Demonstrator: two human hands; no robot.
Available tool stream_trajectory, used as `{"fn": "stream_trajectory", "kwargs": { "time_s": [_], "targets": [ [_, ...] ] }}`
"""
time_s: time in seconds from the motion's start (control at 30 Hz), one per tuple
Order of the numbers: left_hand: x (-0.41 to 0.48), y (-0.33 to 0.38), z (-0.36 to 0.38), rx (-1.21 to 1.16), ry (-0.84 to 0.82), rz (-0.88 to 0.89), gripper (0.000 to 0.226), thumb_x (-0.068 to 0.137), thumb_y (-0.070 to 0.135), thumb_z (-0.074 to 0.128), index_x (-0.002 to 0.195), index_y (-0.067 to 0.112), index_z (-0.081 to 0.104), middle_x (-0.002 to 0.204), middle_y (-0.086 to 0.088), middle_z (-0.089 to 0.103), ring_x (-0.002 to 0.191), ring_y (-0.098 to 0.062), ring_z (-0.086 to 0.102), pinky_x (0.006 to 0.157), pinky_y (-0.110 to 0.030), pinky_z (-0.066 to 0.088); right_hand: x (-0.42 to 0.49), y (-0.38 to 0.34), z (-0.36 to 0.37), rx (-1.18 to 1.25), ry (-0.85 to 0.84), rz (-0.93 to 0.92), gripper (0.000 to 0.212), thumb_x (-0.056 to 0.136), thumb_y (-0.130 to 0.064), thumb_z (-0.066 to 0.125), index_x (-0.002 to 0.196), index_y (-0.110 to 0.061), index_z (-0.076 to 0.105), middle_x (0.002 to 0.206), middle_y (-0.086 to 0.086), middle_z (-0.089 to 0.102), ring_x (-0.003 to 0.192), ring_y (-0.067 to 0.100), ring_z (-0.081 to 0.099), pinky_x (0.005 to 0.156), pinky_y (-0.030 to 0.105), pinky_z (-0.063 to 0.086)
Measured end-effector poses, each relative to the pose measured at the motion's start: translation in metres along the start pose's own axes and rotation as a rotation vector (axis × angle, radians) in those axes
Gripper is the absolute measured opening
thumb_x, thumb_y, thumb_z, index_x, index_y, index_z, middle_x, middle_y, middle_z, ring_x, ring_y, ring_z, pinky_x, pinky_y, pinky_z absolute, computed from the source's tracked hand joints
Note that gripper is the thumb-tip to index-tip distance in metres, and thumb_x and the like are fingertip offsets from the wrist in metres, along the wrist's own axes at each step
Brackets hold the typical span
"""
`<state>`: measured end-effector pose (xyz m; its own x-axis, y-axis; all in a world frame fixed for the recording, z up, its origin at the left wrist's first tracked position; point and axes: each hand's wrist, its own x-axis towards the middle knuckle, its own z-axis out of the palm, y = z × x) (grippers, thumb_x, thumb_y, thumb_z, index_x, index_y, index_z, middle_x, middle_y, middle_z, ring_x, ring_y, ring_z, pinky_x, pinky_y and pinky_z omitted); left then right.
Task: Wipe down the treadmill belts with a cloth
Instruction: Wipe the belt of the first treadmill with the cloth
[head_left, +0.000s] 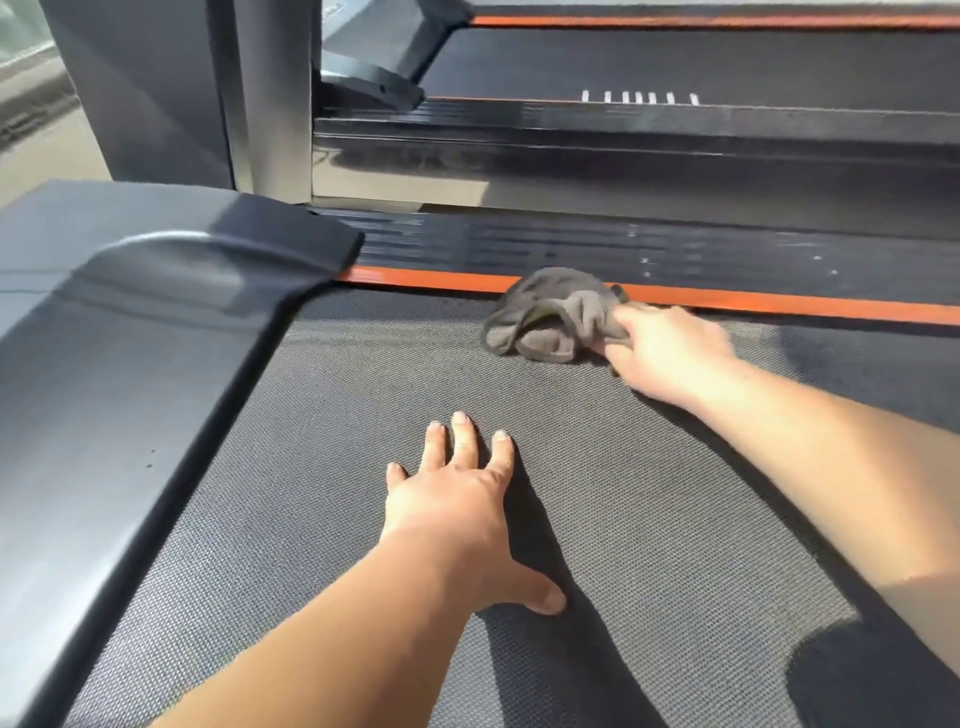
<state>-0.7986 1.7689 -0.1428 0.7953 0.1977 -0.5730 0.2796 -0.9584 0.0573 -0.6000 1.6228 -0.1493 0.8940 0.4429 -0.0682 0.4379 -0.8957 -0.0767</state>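
Belt (363, 467) long axis left-right; right hand (670, 353) grips cloth (550, 317).

Hard sunlight falls from the right and casts sharp dark shadows; a pale tan floor (47, 156) shows at the far left, blurred; a wide dark post (150, 88) rises there, with a grey metal post (270, 104) just beside it on the right; behind them a second treadmill (675, 130) runs across the far side, dark, with an orange stripe (727, 21) along its far edge and small white marks (639, 97) on its near rail.
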Motion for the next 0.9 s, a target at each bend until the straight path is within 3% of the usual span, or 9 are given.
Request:
{"fn": "stream_trajectory", "kwargs": {
  "time_s": [0.17, 0.3, 0.37, 0.5, 0.6, 0.67, 0.73, 0.8, 0.9],
  "targets": [
    [0.001, 0.001, 0.000, 0.009, -0.006, -0.004, 0.156, 0.052, 0.088, 0.076, 0.160, 0.033, -0.022, 0.167, -0.005, -0.032, 0.155, -0.031, -0.025, 0.124, -0.065, 0.007, -0.010, -0.037, 0.013, 0.035, 0.036, 0.069, 0.047, 0.097, -0.046, 0.058, 0.139, -0.028, 0.053, 0.139, 0.009, 0.059, 0.129, 0.032, 0.053, 0.096, 0.038, 0.048],
    [0.000, 0.001, 0.000, 0.017, 0.002, -0.006, 0.156, 0.051, 0.089, 0.075, 0.160, 0.033, -0.021, 0.167, -0.005, -0.031, 0.155, -0.030, -0.024, 0.125, -0.064, 0.007, -0.042, -0.043, 0.005, 0.099, -0.039, -0.286, 0.041, 0.096, -0.035, 0.057, 0.137, -0.039, 0.057, 0.146, 0.000, 0.059, 0.138, 0.024, 0.050, 0.102, 0.034, 0.043],
    [-0.001, 0.001, 0.000, 0.016, 0.006, -0.003, 0.156, 0.051, 0.089, 0.075, 0.160, 0.033, -0.021, 0.167, -0.005, -0.031, 0.155, -0.030, -0.024, 0.125, -0.064, 0.008, -0.042, -0.021, -0.003, 0.098, -0.070, -0.327, 0.048, 0.095, -0.030, 0.058, 0.140, -0.045, 0.054, 0.149, -0.006, 0.057, 0.137, 0.022, 0.052, 0.100, 0.034, 0.045],
    [-0.001, 0.001, 0.000, 0.015, 0.001, 0.000, 0.156, 0.051, 0.090, 0.074, 0.160, 0.033, -0.021, 0.167, -0.006, -0.032, 0.155, -0.031, -0.024, 0.124, -0.065, 0.009, -0.016, 0.033, -0.003, -0.121, -0.018, 0.074, 0.036, 0.099, -0.034, 0.053, 0.134, -0.029, 0.057, 0.131, 0.009, 0.065, 0.120, 0.034, 0.062, 0.090, 0.042, 0.051],
    [-0.001, 0.001, 0.000, 0.016, -0.002, -0.003, 0.156, 0.051, 0.090, 0.074, 0.160, 0.033, -0.021, 0.166, -0.006, -0.032, 0.155, -0.031, -0.024, 0.124, -0.065, 0.008, -0.008, 0.043, 0.007, -0.058, -0.018, 0.333, 0.036, 0.101, -0.035, 0.054, 0.134, -0.020, 0.056, 0.130, 0.013, 0.062, 0.124, 0.035, 0.059, 0.090, 0.041, 0.049],
    [-0.001, 0.001, 0.000, 0.013, -0.002, -0.004, 0.156, 0.051, 0.090, 0.075, 0.160, 0.033, -0.021, 0.167, -0.006, -0.031, 0.155, -0.031, -0.024, 0.124, -0.065, 0.008, -0.009, 0.030, 0.008, 0.026, -0.016, 0.367, 0.037, 0.100, -0.034, 0.056, 0.133, -0.018, 0.056, 0.130, 0.015, 0.064, 0.122, 0.036, 0.060, 0.084, 0.037, 0.046],
    [-0.001, 0.000, 0.000, 0.014, -0.005, -0.009, 0.156, 0.050, 0.090, 0.074, 0.160, 0.034, -0.021, 0.167, -0.005, -0.032, 0.155, -0.030, -0.024, 0.124, -0.065, 0.008, -0.016, 0.006, 0.006, 0.089, -0.004, 0.248, 0.035, 0.100, -0.042, 0.056, 0.129, -0.022, 0.059, 0.128, 0.015, 0.066, 0.121, 0.036, 0.061, 0.088, 0.037, 0.046],
    [-0.001, 0.001, 0.000, 0.016, -0.011, -0.010, 0.156, 0.050, 0.091, 0.074, 0.161, 0.034, -0.019, 0.167, -0.004, -0.030, 0.156, -0.029, -0.023, 0.125, -0.064, 0.009, -0.031, -0.024, 0.008, 0.109, -0.037, -0.021, 0.036, 0.100, -0.045, 0.055, 0.130, -0.027, 0.060, 0.135, 0.011, 0.064, 0.129, 0.032, 0.057, 0.100, 0.036, 0.043],
    [-0.001, 0.002, -0.001, 0.023, -0.002, -0.006, 0.151, 0.050, 0.093, 0.071, 0.164, 0.031, -0.007, 0.172, 0.000, -0.012, 0.157, -0.027, -0.020, 0.125, -0.063, 0.009, -0.057, -0.045, 0.011, 0.150, -0.104, -0.405, 0.048, 0.097, -0.029, 0.057, 0.145, -0.037, 0.054, 0.152, -0.003, 0.053, 0.147, 0.017, 0.039, 0.116, 0.028, 0.032]
  ]
}}
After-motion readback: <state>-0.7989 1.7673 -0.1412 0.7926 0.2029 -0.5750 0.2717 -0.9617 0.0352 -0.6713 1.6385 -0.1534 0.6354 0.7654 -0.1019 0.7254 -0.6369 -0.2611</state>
